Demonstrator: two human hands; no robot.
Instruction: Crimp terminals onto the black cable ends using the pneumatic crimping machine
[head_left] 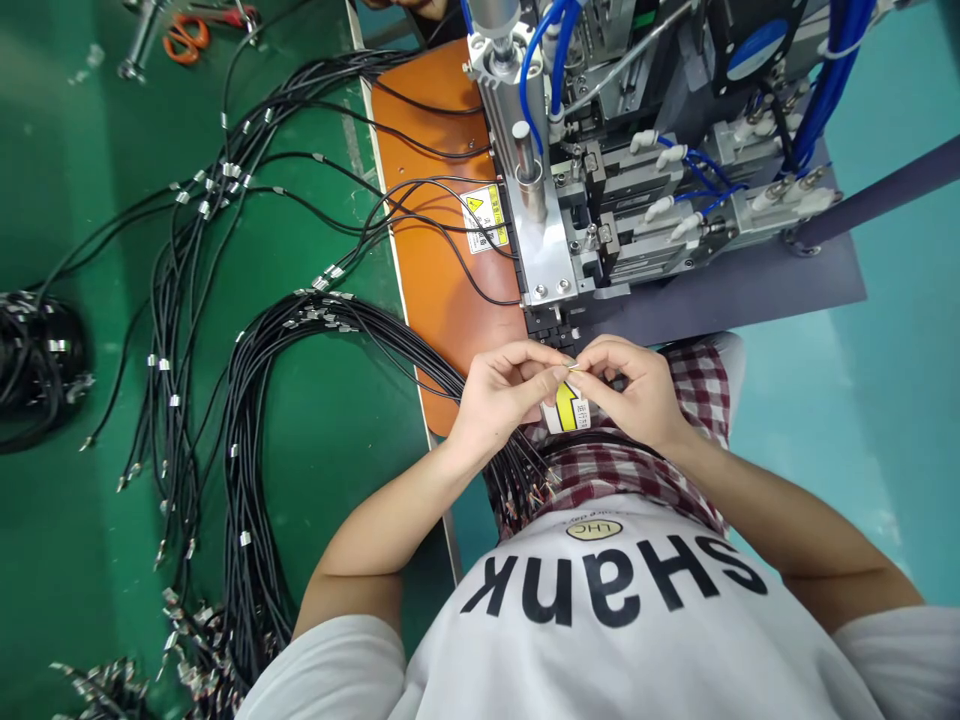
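Head view, left grip [504, 388], right grip [637, 388], piece [572, 366] between

Factory workshop: pneumatic machine [637, 185], bundled black cables [244, 480].

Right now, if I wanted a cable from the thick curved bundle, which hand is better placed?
Probably your left hand: the cable bundle runs close by its wrist, while your right hand is farther across. Both seem to be pinching something small, so the left would need to let go first.

Machine [630, 190] blocks fwd, cable bundle [241, 440] L; room R of R hand [637, 385].
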